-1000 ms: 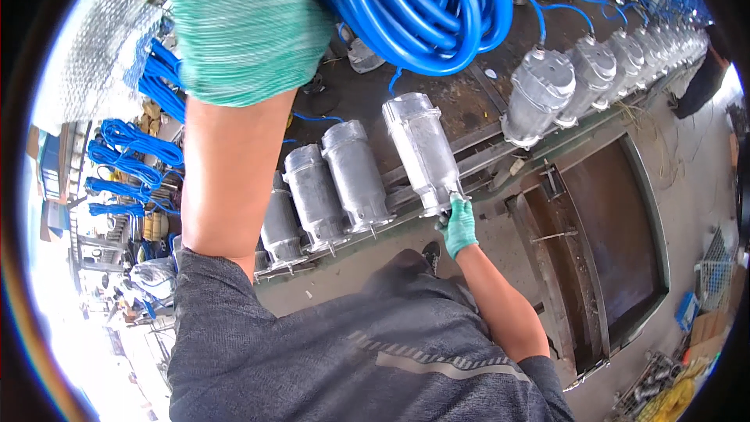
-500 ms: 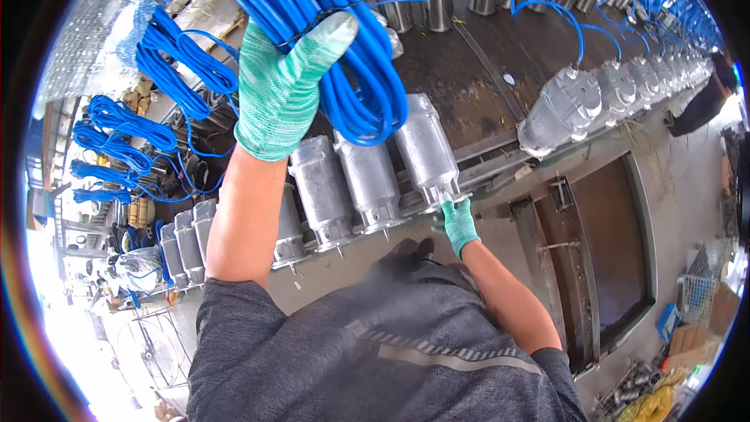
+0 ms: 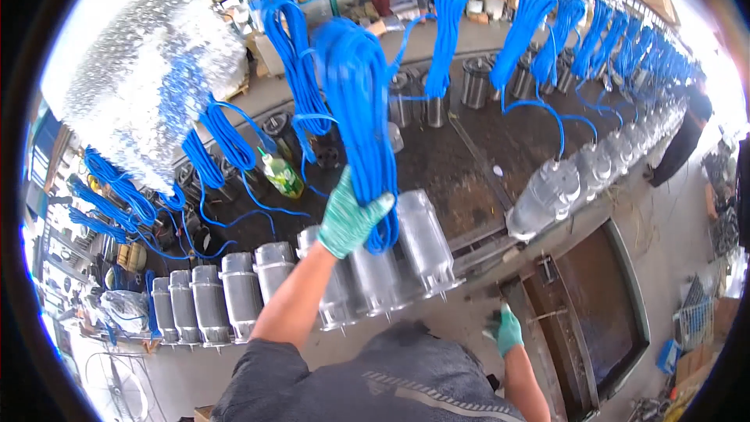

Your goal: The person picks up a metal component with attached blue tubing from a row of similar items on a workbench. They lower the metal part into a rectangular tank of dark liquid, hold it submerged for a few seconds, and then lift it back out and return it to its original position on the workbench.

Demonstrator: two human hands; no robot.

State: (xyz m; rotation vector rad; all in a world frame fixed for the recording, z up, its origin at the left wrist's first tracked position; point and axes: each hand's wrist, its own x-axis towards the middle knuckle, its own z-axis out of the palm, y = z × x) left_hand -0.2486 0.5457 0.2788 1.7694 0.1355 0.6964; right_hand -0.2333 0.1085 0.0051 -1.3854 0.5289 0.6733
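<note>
My left hand [image 3: 355,215], in a green-and-white knit glove, is closed round the lower part of a long coil of blue cable [image 3: 355,101]. The coil stands upright above a row of silver metal motor housings [image 3: 422,238], partly hiding those behind it. At the lower right, my right hand [image 3: 506,330] wears a similar glove and holds nothing, its thumb and fingers apart. It hangs beside the bench edge, away from the housings. More silver housings [image 3: 242,293] line the near edge to the left.
Other blue cable coils [image 3: 449,27] stand along the dark bench [image 3: 461,168]. Plastic-wrapped housings [image 3: 547,195] run along the right. A green-labelled bottle [image 3: 281,176] sits left of my hand. Bubble wrap [image 3: 148,70] fills the upper left. A metal-framed opening [image 3: 598,305] lies right of my right hand.
My right hand has left the base of the end silver housing and moved right and down. The held cable coil now stands more upright, and the view takes in more of the bench's far side.
</note>
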